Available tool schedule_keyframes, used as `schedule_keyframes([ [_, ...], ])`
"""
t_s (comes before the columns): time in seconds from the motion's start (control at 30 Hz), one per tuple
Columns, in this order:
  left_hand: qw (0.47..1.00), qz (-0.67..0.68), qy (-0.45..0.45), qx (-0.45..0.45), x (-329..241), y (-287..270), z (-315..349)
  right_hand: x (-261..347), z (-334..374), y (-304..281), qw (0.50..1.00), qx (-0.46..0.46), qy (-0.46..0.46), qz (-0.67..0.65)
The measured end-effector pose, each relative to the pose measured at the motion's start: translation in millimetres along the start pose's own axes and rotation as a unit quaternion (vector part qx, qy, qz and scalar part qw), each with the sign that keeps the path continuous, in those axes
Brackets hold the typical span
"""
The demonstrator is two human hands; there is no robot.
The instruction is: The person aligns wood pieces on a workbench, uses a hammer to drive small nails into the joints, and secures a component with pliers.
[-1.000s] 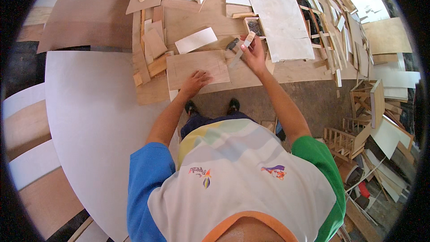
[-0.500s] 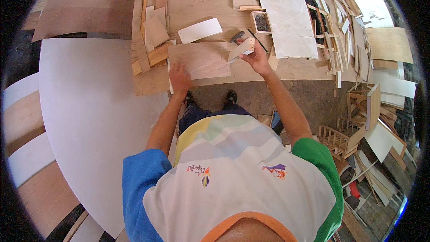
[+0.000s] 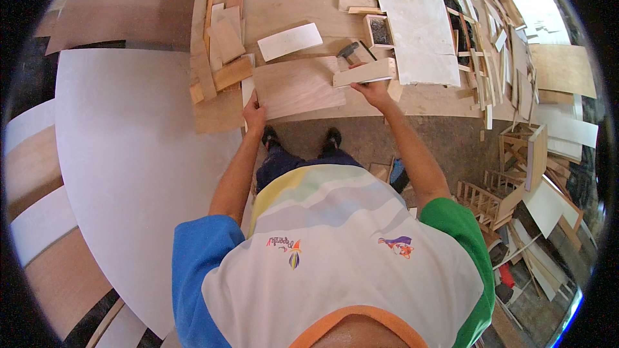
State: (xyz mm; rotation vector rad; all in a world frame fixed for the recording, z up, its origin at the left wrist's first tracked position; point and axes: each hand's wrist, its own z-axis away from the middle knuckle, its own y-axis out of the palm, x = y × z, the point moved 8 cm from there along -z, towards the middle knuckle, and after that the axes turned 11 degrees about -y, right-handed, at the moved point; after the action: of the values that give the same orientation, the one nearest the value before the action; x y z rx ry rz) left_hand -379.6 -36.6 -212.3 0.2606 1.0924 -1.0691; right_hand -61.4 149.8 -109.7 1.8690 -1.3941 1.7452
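My right hand (image 3: 376,94) is closed on a short wooden piece with a white side (image 3: 363,73), holding it above the front of the workbench (image 3: 309,16). My left hand (image 3: 255,115) pinches the left edge of a thin plywood panel (image 3: 298,85), lifted slightly at that side. A hammer (image 3: 350,49) lies just beyond the wooden piece, its handle partly covered by it. A small wooden box of nails (image 3: 379,31) stands farther back. Behind the panel lies a white rectangular board (image 3: 290,42).
Wood offcuts (image 3: 225,38) are piled on the bench's left. A long pale sheet (image 3: 419,26) runs along its right, beside stacked strips (image 3: 480,58). A large white sheet (image 3: 142,174) fills the left side. Wooden frames (image 3: 493,196) stand on the floor at right.
My right hand has turned the wooden piece and moved it right. My left hand has gone from lying on the panel to gripping its left edge, and the panel has shifted slightly right.
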Motion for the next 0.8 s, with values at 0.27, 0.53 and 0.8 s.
schedule_keyframes([
  [0.27,0.999,0.023,0.015,0.043,-2,14,-7,-14,-5,-1,0.996,0.013,0.059,-0.069],
  [0.53,0.980,-0.199,-0.001,0.008,13,31,-22,-18,-8,-12,0.998,0.033,0.043,-0.045],
  [0.8,0.954,-0.296,0.045,0.009,-9,28,-11,-23,-8,-14,0.999,0.032,0.024,-0.023],
])
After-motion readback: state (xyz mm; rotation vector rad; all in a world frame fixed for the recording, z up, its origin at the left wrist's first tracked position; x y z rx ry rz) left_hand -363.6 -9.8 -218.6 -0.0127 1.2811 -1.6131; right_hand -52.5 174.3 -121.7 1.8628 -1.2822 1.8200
